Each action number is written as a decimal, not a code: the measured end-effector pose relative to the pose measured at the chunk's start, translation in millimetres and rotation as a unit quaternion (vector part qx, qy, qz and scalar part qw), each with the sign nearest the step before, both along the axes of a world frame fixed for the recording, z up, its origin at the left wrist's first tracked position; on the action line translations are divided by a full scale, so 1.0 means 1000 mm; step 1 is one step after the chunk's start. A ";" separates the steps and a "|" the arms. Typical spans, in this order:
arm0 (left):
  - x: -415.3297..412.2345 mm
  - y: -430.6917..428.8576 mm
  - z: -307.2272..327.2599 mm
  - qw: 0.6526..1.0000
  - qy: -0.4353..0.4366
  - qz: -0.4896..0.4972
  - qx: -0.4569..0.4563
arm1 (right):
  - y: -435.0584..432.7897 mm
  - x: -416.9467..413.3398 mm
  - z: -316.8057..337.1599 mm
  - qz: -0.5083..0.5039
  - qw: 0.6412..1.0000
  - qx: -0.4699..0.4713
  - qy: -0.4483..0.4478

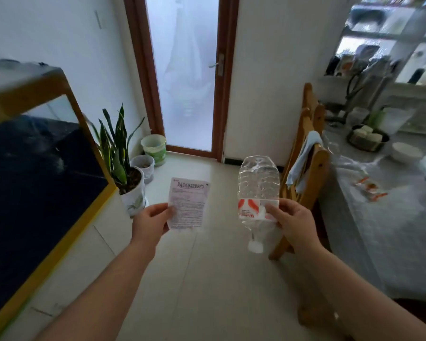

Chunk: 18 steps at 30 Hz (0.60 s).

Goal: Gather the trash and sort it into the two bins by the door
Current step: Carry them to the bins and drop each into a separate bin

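The person stands a few steps short of the frosted glass door [185, 75], both arms out. The left hand [153, 221] has its grip pinched on the lower left corner of a printed paper leaflet [188, 203], thumb on the face. The right hand [294, 221] has its grip closed around the red-and-white label of a clear plastic bottle [258, 190], held upside down with the white cap toward the floor and seemingly empty.

The 2 bins wait in the left corner by the door, just beside a potted snake plant [123, 166]. The farther one is a green-and-white bucket [155, 148]; its inside can't be made out from here. The nearer is a small bin with a white liner [144, 167] — something brownish lies in it, too blurred to name.

To do this well, I'd say walk right up before letting go, check which bin takes what, then drop each piece low over its own rim — a light leaflet will drift if tossed, and the bottle may bounce out.

More wrappers seem to remain on the desk [379, 217] at right.
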<state>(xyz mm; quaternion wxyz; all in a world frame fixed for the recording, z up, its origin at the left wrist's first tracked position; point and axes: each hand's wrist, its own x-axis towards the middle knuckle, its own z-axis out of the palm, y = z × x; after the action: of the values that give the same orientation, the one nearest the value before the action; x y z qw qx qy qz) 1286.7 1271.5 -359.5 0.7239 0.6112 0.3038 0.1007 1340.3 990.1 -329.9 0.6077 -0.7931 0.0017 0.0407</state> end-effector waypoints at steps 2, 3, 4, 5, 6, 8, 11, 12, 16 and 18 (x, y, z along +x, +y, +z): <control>0.009 0.008 0.009 1.000 -0.008 0.007 -0.013 | 0.007 0.015 0.011 0.012 1.000 -0.006 -0.013; 0.016 0.012 0.013 1.000 -0.015 0.009 -0.017 | 0.009 0.024 0.015 0.017 1.000 -0.006 -0.015; 0.024 0.015 0.017 1.000 -0.022 0.011 -0.019 | 0.011 0.035 0.016 0.023 1.000 -0.008 -0.016; 0.034 0.017 0.021 0.999 -0.031 0.015 -0.022 | 0.012 0.047 0.018 0.028 0.999 -0.010 -0.017; 0.047 0.020 0.024 0.999 -0.040 0.019 -0.023 | 0.014 0.061 0.019 0.033 0.999 -0.010 -0.019; 0.075 0.023 0.029 0.998 -0.053 0.026 -0.027 | 0.017 0.091 0.020 0.042 0.999 -0.007 -0.024; 0.128 0.023 0.033 0.996 -0.068 0.034 -0.035 | 0.019 0.145 0.018 0.055 0.998 0.003 -0.027; 0.148 0.021 0.033 0.996 -0.071 0.038 -0.035 | 0.019 0.165 0.017 0.060 0.998 0.006 -0.026; 0.229 0.013 0.034 0.996 -0.061 0.062 -0.035 | 0.017 0.255 0.013 0.071 0.997 0.004 -0.019; 0.268 0.014 0.032 0.996 -0.054 0.069 -0.033 | 0.018 0.298 0.015 0.088 0.996 -0.007 -0.018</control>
<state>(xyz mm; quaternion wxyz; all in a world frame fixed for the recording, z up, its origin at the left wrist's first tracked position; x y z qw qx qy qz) 1554.5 1285.3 -327.0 0.7507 0.5579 0.3086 0.1730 1638.5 1008.4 -315.0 0.5963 -0.7949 -0.0789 0.0796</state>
